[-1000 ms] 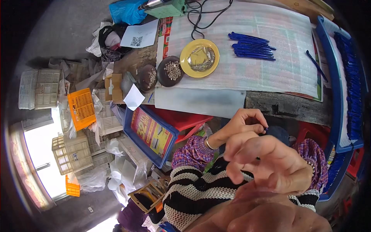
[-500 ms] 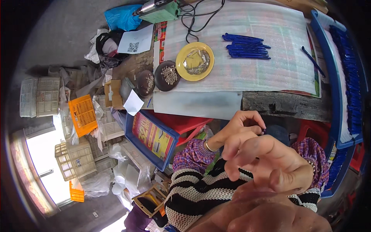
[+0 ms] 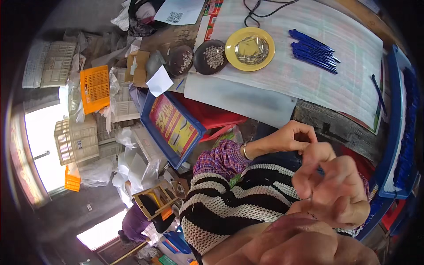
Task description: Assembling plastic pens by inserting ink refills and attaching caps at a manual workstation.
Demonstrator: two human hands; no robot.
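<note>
My left hand (image 3: 291, 138) is in front of the table's near edge, its thumb and fingers curled into a pinch. The tips are partly behind my right hand, so what they hold cannot be made out. My right hand (image 3: 333, 183) is raised nearer the camera, fingers bent together and blurred. A thin dark sliver shows by its fingertips, too small to name. Beyond them lies a bunch of slim dark blue sticks (image 3: 313, 52) on the white foam sheet (image 3: 282, 86). A yellow dish (image 3: 229, 57) holds thin silvery pins.
Two dark round dishes (image 3: 197, 62) with small pale pieces stand left of the yellow dish. One blue stick (image 3: 379, 95) lies apart at right, beside a long blue tray (image 3: 391, 163). A blue crate (image 3: 201, 134) and red stool (image 3: 212, 115) are below the table. Another person (image 3: 134, 223) is at lower left.
The view has shifted, so the table things sit higher and further right. My right hand has drawn its fingers together and moved across my left fingertips. My left hand keeps its pinch.
</note>
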